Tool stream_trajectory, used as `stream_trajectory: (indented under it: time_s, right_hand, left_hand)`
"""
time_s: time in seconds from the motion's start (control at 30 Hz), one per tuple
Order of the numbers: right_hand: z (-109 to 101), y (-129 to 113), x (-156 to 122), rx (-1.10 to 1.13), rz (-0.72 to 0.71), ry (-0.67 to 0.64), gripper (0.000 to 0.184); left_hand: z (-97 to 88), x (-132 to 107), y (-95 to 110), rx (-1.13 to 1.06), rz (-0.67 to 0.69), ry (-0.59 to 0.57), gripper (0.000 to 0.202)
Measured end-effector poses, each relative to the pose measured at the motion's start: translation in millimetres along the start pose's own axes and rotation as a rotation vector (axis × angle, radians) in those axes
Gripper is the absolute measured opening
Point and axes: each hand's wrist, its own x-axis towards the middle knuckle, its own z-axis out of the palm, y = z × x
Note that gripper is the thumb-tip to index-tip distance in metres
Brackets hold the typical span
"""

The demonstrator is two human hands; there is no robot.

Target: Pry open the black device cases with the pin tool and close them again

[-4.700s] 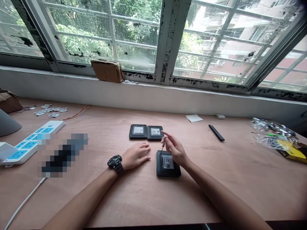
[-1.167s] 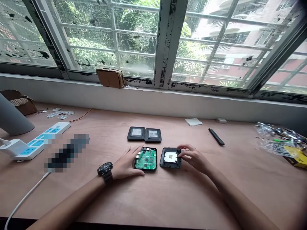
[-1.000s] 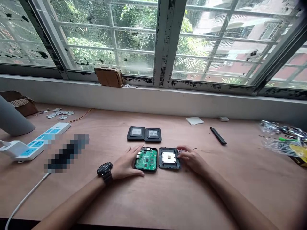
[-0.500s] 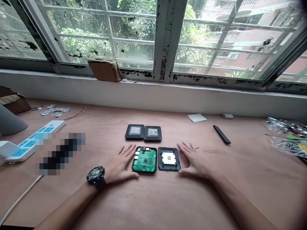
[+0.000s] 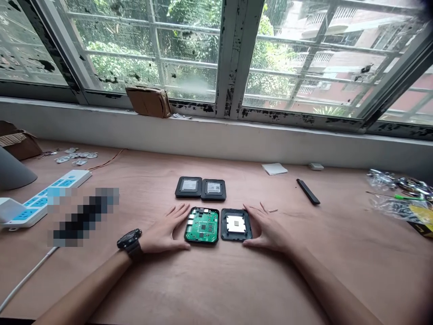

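My left hand [image 5: 164, 232] lies flat and spread on the wooden table, its fingers and thumb reaching the left edge of a green circuit board [image 5: 202, 227] in a black base. My right hand [image 5: 265, 230] rests open just beside a black cover [image 5: 236, 237], its thumb at the lower right corner. The cover lies open side up, with a white square pad [image 5: 236, 223] inside. Neither hand holds anything. Two closed black square devices [image 5: 200, 189] with white labels sit side by side just beyond the board. A black wristwatch [image 5: 130, 240] circles my left wrist.
A blue-and-white power strip [image 5: 43, 198] lies at left, beyond it several small metal pieces [image 5: 74, 158]. A black stick [image 5: 308, 191], a white paper pad [image 5: 274, 169] and a tiny metal piece [image 5: 273, 210] lie right. Plastic bags [image 5: 395, 203] and a green-handled screwdriver [image 5: 409, 197] are far right.
Both hands have slid slightly inward and now flank the board and cover. Seconds earlier the right hand was on the cover. The whole view has shifted slightly.
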Motion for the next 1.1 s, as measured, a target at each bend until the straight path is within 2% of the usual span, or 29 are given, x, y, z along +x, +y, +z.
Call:
stream_trajectory:
  time_s: [0.1,0.2,0.3,0.37,0.47,0.57,0.7,0.8,0.93,1.1]
  right_hand:
    - [-5.9,0.5,-4.5,0.067,-0.033,0.114,0.114]
    - [-10.2,6.9,-10.4,0.204,0.019,0.231,0.112]
    - [-9.9,10.8,-10.7,0.495,0.068,0.369,0.104]
    - [-8.4,7.8,-6.8,0.748,0.083,0.455,0.092]
    - [-8.1,-6.3,3.1,0.973,0.12,0.504,0.075]
    - [-10.7,-30.9,17.1,0.847,0.1,0.412,0.074]
    - [-10.0,-72.2,43.9,0.414,0.06,0.134,0.1]
    - [-0.7,-95.6,65.6,0.195,0.004,-0.006,0.114]
    - [17.0,-104.3,83.1,0.068,-0.067,-0.076,0.116]
    - [31.1,-99.4,84.6,0.046,-0.071,-0.111,0.116]
  left_hand:
    - [-7.2,3.5,-2.1,-0.055,0.028,-0.011,0.117]
    - [-1.2,15.1,2.8,-0.041,0.073,0.041,0.119]
    - [13.3,29.9,13.9,-0.007,0.148,0.059,0.123]
    - [20.4,36.3,19.4,0.005,0.198,0.059,0.124]
    - [19.5,36.8,16.4,0.022,0.218,0.075,0.119]
    - [7.2,30.2,1.1,-0.012,0.186,0.14,0.097]
    - [-8.7,22.7,-17.7,-0.152,0.102,0.261,0.058]
    - [-13.1,21.4,-20.8,-0.195,0.061,0.325,0.046]
    - [-11.9,20.2,-15.7,-0.187,0.076,0.331,0.041]
    - [-7.7,19.5,-10.5,-0.184,0.084,0.327,0.038]
